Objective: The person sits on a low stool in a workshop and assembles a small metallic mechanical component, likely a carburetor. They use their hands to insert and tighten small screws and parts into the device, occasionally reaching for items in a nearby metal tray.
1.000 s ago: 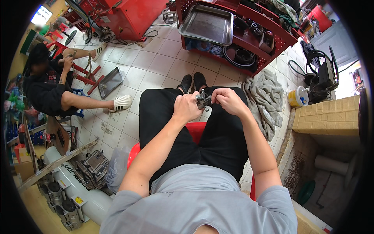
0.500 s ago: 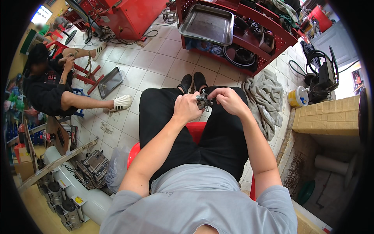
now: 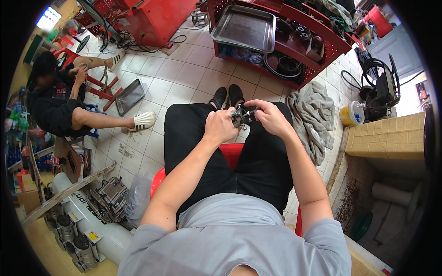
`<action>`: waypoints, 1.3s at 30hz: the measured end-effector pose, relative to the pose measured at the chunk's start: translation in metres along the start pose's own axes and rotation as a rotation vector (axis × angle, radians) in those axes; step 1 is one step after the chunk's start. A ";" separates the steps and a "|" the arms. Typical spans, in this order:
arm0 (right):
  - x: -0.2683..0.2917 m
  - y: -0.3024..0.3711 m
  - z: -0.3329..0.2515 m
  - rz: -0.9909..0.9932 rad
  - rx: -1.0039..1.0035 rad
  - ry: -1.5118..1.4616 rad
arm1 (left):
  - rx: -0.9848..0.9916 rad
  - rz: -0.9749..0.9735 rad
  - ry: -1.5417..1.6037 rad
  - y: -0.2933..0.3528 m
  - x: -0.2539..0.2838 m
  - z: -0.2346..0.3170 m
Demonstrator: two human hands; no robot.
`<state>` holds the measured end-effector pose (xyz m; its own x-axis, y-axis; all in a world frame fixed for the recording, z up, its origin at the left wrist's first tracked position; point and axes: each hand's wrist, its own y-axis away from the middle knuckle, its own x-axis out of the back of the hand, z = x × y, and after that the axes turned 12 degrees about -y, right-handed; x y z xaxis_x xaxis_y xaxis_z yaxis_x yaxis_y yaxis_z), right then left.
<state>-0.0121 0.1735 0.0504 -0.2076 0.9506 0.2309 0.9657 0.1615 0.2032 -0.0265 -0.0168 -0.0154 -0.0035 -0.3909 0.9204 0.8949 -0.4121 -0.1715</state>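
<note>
Spreading across the view, the pale tiled floor (image 3: 189,78) carries all the furniture. At the top stands a red perforated trolley (image 3: 334,41), an open-shelved container: its shelf holds dark cylindrical parts (image 3: 300,32), and its lower level holds a clear bluish bag (image 3: 255,59). To its left is a red cabinet (image 3: 159,20). At lower right, beneath a yellow-tiled ledge (image 3: 386,138), an open recess encloses a pale cylinder (image 3: 391,194) and a round green object (image 3: 362,226). A white tank (image 3: 99,230) lies at lower left, its contents hidden by its walls.

Of the smaller vessels, a broad metal tray (image 3: 244,30) rests at the trolley's left end, its stained bottom exposed; a second tray (image 3: 131,97) lies on the floor near a seated co-worker (image 3: 55,99). A round basin (image 3: 267,70) low in the trolley contains dark ring-shaped parts (image 3: 286,63). A white bucket (image 3: 352,114) with a yellow label stands near a heap of grey cloth (image 3: 313,117); what it holds cannot be made out. A small carton (image 3: 315,49) on the trolley shelf bears dark items too small to identify.

The hands meet above the lap. The left hand (image 3: 222,126) is clamped on a small metal part (image 3: 241,117), positioned between the knees; the right hand (image 3: 270,119) has its fingertips at the part's right side, whether gripping or merely touching cannot be told.
</note>
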 end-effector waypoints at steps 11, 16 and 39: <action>-0.002 0.000 0.000 0.034 0.012 0.007 | 0.000 -0.008 0.004 0.001 0.002 0.001; 0.009 -0.009 0.015 -0.135 -0.027 0.080 | -0.011 -0.006 0.015 0.000 -0.001 0.001; 0.012 -0.003 0.007 -0.196 -0.022 0.002 | 0.008 -0.009 0.030 0.001 -0.001 0.000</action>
<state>-0.0164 0.1863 0.0464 -0.3914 0.9011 0.1868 0.9033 0.3375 0.2649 -0.0261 -0.0168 -0.0162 -0.0249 -0.4118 0.9109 0.8981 -0.4094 -0.1606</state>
